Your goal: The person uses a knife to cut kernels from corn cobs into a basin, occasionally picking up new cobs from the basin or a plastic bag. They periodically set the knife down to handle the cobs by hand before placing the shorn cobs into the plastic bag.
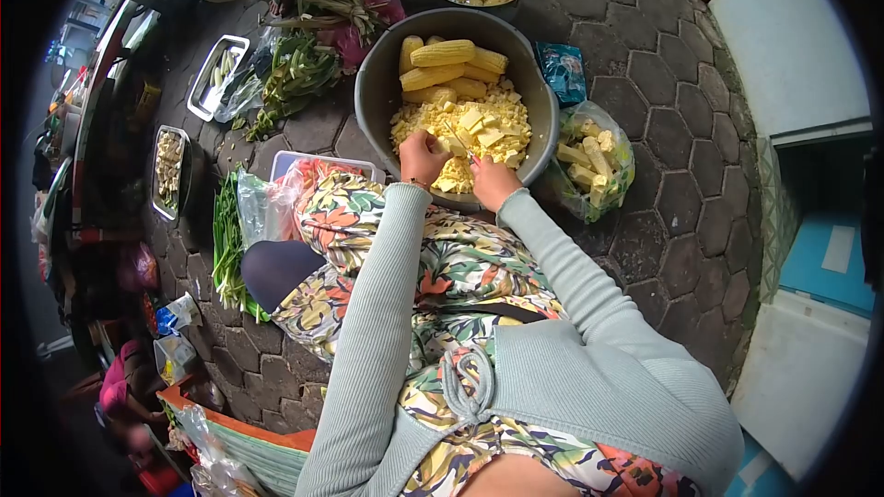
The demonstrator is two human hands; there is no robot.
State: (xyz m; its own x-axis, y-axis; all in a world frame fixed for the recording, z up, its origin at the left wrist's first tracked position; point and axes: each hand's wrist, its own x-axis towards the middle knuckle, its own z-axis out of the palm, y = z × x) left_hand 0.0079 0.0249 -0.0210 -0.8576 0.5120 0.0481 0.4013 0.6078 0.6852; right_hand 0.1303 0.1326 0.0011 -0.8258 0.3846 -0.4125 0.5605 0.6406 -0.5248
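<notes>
A large grey basin stands before me, holding whole peeled corn cobs at its far side. Cut corn kernels and flat pale-yellow pieces fill its near half. Over the near rim, my left hand is closed with its fingertips on a pale-yellow piece, mostly covered by the fingers. Just to its right, my right hand is closed around what looks like a small knife, its handle largely hidden. Both hands work close together, just above the cut corn.
Right of the basin are a clear bag of cut cobs and a blue packet. Behind it stands a metal pot with potatoes in liquid. Leafy greens, trays and spring onions lie left.
</notes>
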